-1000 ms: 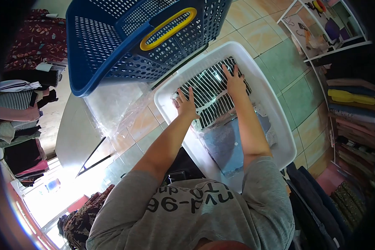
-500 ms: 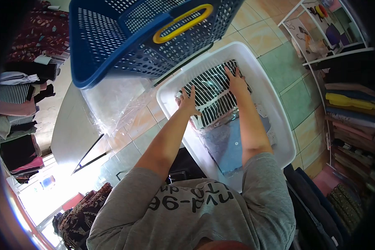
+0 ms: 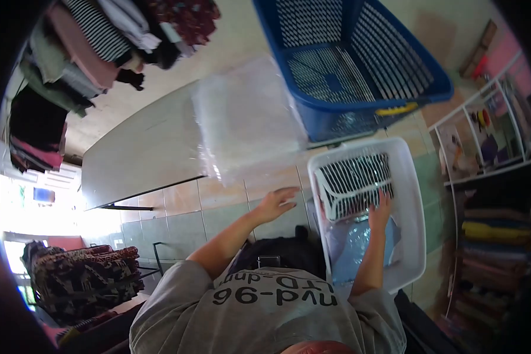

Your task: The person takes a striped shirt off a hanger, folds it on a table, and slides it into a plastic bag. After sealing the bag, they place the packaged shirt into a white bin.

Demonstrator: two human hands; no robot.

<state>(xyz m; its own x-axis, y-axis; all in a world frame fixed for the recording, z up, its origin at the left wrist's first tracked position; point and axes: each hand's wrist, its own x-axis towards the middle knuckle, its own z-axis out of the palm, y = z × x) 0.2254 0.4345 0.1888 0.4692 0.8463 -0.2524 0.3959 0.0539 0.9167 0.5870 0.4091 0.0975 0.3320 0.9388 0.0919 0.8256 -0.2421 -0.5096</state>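
My left hand [image 3: 276, 205] is in the air left of the white tub [image 3: 418, 218], its fingers apart and nothing in them. My right hand [image 3: 381, 209] rests with spread fingers on the lower right part of a folded black-and-white striped garment [image 3: 354, 180] in clear plastic, inside the tub. Below that garment in the tub lies a blue garment [image 3: 354, 248] in shiny plastic, partly behind my right forearm.
A blue basket [image 3: 360, 112] with a yellow handle stands beyond the tub. Clear plastic bags [image 3: 248, 118] lie on a grey-white table [image 3: 141, 144]. Clothes hang at the upper left, patterned fabric [image 3: 82, 277] sits lower left, and a white shelf [image 3: 484, 174] is at right.
My left hand has left the striped garment and moved out of the tub to the left. My right hand remains on the garment. The view has turned, showing more of the table and basket.
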